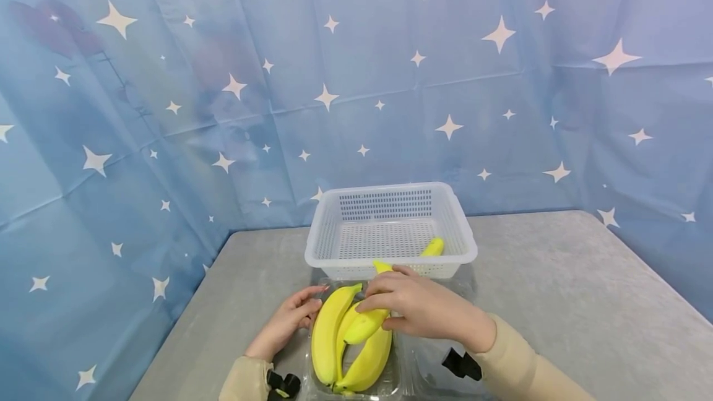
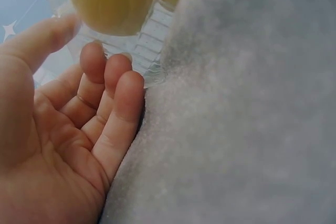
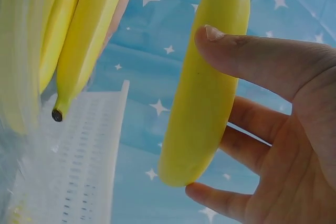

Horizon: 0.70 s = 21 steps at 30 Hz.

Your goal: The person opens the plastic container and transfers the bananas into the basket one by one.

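Note:
My right hand [image 1: 414, 302] holds a banana [image 3: 205, 87] between thumb and fingers, above a clear plastic box [image 1: 394, 382]. Smooth and yellow, this banana has a rounded end showing in the right wrist view. Inside the box lie several larger bananas [image 1: 330, 333], one of them with a dark stem tip in the right wrist view. At the box's left edge, my left hand [image 1: 289, 320] grips the rim, its bent fingers [image 2: 123, 95] against the outer wall and the thumb near the top. The held banana's middle is partly hidden by my right fingers in the head view.
A white perforated basket [image 1: 317, 234] stands just behind the box, with another banana [image 1: 433, 247] in its front right part. The box's clear lid [image 1: 434, 367] lies opened to the right. Grey tabletop [image 1: 535, 277] runs back to a blue star-patterned curtain [image 1: 367, 122].

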### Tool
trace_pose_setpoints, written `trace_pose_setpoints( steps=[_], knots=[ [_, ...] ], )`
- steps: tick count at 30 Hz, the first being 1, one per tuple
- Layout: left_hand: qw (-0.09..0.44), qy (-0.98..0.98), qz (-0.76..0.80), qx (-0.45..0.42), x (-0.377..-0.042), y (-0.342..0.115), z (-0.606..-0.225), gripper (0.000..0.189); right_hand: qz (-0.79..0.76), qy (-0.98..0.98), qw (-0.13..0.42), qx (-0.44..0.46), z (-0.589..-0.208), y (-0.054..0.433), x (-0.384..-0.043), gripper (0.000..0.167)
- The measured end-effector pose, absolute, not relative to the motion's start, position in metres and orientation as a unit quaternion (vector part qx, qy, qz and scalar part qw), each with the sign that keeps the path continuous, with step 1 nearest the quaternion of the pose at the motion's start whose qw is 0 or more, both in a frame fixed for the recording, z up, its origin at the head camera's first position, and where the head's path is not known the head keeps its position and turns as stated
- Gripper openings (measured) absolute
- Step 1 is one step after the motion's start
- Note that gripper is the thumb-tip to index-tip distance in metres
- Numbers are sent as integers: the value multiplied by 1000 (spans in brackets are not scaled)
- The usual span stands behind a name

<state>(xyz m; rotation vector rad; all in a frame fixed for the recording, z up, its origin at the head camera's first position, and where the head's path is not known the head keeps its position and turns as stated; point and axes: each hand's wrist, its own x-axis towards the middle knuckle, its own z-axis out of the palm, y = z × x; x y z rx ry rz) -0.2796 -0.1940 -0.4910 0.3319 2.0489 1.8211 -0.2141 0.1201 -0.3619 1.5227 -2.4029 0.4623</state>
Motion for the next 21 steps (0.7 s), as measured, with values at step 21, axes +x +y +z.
trace_pose_setpoints(
  steps=[21],
  knots=[
    [187, 731, 646, 115, -278, -194, -489, 58, 128, -818, 158, 538, -348, 125, -222, 46]
  ],
)
